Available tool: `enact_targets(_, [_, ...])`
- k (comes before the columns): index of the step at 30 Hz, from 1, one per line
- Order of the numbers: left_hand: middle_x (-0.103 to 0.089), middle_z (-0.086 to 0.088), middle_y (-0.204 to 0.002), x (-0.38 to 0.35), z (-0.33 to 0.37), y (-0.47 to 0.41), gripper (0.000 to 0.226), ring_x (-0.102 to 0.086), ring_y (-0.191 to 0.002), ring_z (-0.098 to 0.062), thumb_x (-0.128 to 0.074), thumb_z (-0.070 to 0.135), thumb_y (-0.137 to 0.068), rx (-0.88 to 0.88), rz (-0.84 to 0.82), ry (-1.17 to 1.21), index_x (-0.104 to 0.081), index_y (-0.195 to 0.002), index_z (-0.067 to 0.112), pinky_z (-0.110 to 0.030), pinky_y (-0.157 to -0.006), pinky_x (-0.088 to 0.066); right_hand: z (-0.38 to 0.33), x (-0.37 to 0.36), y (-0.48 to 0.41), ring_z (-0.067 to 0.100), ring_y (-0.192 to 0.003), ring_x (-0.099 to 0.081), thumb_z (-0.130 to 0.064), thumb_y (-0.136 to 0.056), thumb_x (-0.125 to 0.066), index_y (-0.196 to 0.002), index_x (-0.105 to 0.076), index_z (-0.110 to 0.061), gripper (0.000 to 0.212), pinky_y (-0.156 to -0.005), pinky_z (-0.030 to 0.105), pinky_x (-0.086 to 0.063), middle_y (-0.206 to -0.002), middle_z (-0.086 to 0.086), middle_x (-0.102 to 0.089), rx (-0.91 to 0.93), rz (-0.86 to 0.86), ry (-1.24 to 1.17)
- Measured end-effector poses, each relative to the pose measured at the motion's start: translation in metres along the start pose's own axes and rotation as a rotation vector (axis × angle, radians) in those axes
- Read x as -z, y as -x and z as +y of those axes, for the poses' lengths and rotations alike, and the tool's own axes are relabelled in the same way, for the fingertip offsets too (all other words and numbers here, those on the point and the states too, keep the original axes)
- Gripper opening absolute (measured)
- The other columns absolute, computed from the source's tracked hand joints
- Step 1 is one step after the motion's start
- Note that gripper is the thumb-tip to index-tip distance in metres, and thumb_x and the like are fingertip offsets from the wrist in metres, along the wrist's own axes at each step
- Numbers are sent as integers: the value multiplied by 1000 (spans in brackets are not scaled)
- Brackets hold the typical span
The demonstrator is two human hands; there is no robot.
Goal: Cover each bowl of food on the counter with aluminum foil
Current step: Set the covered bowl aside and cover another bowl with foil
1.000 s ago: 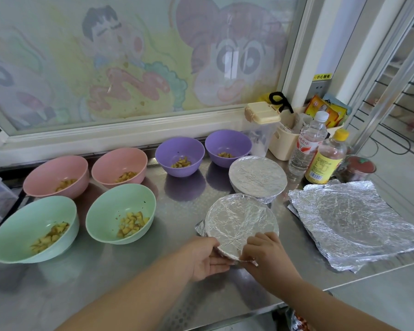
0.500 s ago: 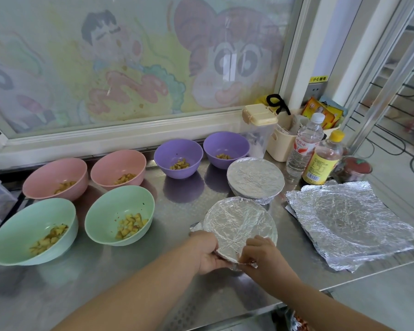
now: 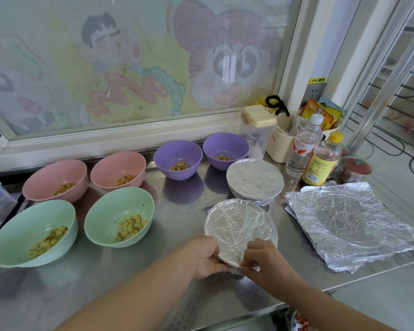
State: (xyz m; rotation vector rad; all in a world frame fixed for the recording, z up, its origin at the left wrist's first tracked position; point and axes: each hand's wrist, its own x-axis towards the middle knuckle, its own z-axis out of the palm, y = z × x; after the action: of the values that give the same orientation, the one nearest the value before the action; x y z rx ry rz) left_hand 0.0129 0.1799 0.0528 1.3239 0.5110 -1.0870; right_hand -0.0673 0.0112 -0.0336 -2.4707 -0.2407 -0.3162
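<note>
- Now the foil-covered bowl is gripped at its near rim by the left hand.
- Its foil flap (crumpled) is pinched by the right hand — fingers curled.

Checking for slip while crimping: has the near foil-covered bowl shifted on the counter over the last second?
No. The near foil-covered bowl keeps the same spot just in front of the far covered bowl.
</note>
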Motion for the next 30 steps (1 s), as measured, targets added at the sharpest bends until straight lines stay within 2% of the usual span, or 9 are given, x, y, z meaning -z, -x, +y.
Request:
enact_targets(3, [-63,-23,-91,11,-1,-6,29,-63,-81,-38,-29,-9,-98,42,-43,-105,-50,-116,-2,-55,-98,-48,2,8,1,-14,-78,-43,-48,-73,-69,-70,-58,-30,21,-73,24,-38,-69,-27,-40,23,-28,15])
enact_targets(5, [-54,-18,-101,21,-2,-4,23,-57,-97,-36,-36,4,-102,102,-88,-207,-46,-122,2,-57,-102,-45,6,16,3,-13,-79,-40,-43,-72,-76,-73,-57,-32,21,-75,26,-40,-72,-27,-42,54,-75,75])
enact_targets(8, [-47,-5,-114,38,0,1,17,-46,-120,-30,-51,15,-99,95,-86,-344,-56,-115,12,-48,-86,-53,16,35,9,-8,-85,-38,-44,-70,-83,-80,-57,-39,29,-83,28,-42,-82,-25,-51,98,-131,243])
enact_targets(10, [-54,-4,-109,48,2,-3,10,-52,-113,-26,-55,15,-98,18,-5,-320,-60,-106,14,-45,-81,-52,15,50,12,-4,-95,-45,-61,-73,-71,-90,-59,-46,26,-95,31,-41,-96,-27,-53,87,-161,335])
enact_targets(13, [-66,-5,-97,52,5,-14,11,-66,-97,-24,-55,13,-98,-154,120,-244,-62,-107,13,-44,-87,-52,-5,52,8,1,-102,-49,-78,-70,-55,-107,-61,-48,48,-102,30,-36,-109,-23,-54,52,-140,444])
enact_targets(18, [-75,-9,-96,35,-1,-21,26,-74,-82,-22,-69,35,-91,-264,154,-346,-57,-105,16,-37,-76,-59,-39,2,-9,13,-78,-56,-56,-71,-62,-86,-64,-34,27,-80,29,-40,-83,-14,-57,136,16,421])
enact_targets(22, [-74,-7,-83,32,-8,-26,10,-71,-69,-18,-64,23,-94,-260,155,-365,-61,-101,16,-36,-75,-60,-42,-23,-10,17,-68,-55,-51,-75,-66,-70,-62,-29,22,-74,33,-34,-70,-12,-54,65,157,438])
enact_targets(26, [-72,-7,-80,31,-10,-26,16,-72,-70,-19,-59,18,-96,-237,140,-384,-64,-110,11,-35,-76,-61,-46,-29,-11,19,-65,-52,-43,-72,-75,-65,-57,-27,24,-73,35,-34,-65,-10,-52,24,266,473])
enact_targets(30, [-72,-10,-85,29,-10,-23,15,-72,-70,-18,-57,15,-95,-237,142,-421,-64,-109,14,-38,-83,-60,-49,-32,-13,19,-65,-52,-46,-81,-63,-63,-55,-27,28,-74,35,-31,-64,-10,-52,20,268,476])
